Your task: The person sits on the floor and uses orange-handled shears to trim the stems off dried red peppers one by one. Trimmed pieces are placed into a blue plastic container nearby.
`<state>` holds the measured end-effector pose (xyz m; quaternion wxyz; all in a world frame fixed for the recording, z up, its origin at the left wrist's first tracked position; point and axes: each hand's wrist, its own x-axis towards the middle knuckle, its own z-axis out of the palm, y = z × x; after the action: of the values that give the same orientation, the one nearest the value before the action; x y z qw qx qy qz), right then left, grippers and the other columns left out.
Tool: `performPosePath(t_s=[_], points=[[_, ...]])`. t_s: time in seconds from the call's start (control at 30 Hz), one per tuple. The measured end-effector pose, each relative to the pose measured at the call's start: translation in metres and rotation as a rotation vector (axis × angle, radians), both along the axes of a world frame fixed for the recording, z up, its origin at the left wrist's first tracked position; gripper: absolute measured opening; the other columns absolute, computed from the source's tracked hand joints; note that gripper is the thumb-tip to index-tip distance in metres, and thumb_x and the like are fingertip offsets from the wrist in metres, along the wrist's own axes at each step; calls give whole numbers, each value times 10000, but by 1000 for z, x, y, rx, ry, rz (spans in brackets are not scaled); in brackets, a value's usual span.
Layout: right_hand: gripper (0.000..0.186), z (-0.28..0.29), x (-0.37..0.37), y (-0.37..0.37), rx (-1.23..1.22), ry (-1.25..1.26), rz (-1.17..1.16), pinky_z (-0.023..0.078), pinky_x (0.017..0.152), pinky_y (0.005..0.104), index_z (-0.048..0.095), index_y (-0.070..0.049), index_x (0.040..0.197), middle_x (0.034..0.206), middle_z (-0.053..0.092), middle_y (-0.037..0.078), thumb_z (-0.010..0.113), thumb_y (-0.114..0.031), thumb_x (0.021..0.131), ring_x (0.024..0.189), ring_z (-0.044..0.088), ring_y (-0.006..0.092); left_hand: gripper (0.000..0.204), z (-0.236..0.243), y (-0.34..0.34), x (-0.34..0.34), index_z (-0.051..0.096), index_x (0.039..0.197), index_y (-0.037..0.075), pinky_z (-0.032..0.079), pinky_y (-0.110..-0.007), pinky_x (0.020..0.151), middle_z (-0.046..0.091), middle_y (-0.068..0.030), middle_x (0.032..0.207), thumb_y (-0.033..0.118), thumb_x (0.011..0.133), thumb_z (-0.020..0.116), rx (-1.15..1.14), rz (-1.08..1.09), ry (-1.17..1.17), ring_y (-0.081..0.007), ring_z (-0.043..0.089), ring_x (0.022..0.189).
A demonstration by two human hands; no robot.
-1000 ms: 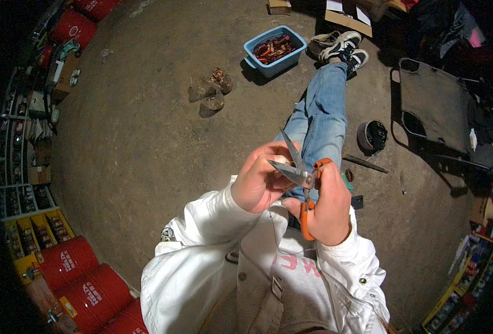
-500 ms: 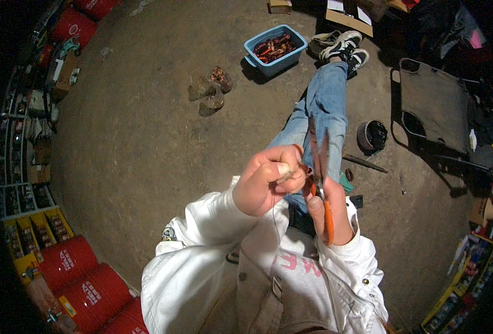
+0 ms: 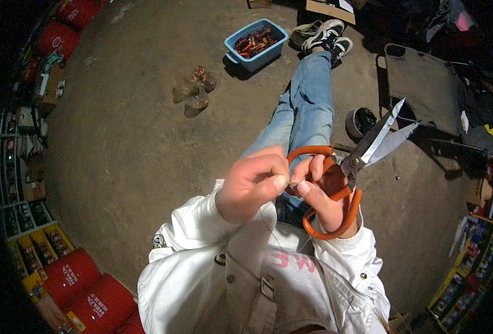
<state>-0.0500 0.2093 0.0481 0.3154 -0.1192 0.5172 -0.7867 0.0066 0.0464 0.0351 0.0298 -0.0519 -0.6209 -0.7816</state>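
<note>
While our left grip (image 3: 252, 186) pinches thread (image 3: 267, 227) and our right grip (image 3: 329, 205) holds scissors (image 3: 355, 162), we could nick it if the open blades (image 3: 384, 131) at two o'clock swing inward.

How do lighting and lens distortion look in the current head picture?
Head view: the left shelving bows along the dark rim; head view: light glints off the open scissors; head view: the blue tub throws a dark shadow lower left.

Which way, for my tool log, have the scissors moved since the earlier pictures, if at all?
Yes, rightward: the scissors were left of the bucket; now their blades reach past its right side.
</note>
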Motion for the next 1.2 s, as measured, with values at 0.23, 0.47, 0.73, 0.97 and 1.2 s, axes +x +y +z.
performPosePath(t_s=[0.23,0.47,0.73,0.97,1.2], points=[[243,12,-1,1,15,-42,19,401,685,271,409,-58,742,844,584,67,634,-48,834,786,513,123,167,8,7,1,505,820,19,348,-220,555,449,-41,823,89,946,421,250,-30,-157,-74,422,579],[277,11,-2,0,64,7,16,395,652,252,391,-78,736,839,588,51,649,-66,836,762,507,104,169,3,9,-1,487,865,22,329,-205,545,434,-36,855,126,981,422,434,-78,-183,-65,391,580],[262,-2,-4,5,0,-102,39,408,673,260,388,-84,751,828,571,41,637,-68,832,771,517,109,191,2,11,-1,523,855,19,312,-207,561,413,-15,837,157,973,464,173,-52,-99,-62,371,612],[213,-3,-3,5,-50,-128,29,423,715,261,417,-80,828,854,573,43,630,-77,835,798,533,115,207,1,12,-1,523,840,15,313,-213,553,421,-19,831,167,970,472,156,-12,-129,-67,380,609],[217,-1,-1,5,7,-171,-27,444,730,265,437,-63,917,907,593,64,631,-20,830,831,561,122,183,6,10,-1,509,824,6,338,-211,545,422,-20,780,124,960,473,46,3,-178,-59,413,585]])
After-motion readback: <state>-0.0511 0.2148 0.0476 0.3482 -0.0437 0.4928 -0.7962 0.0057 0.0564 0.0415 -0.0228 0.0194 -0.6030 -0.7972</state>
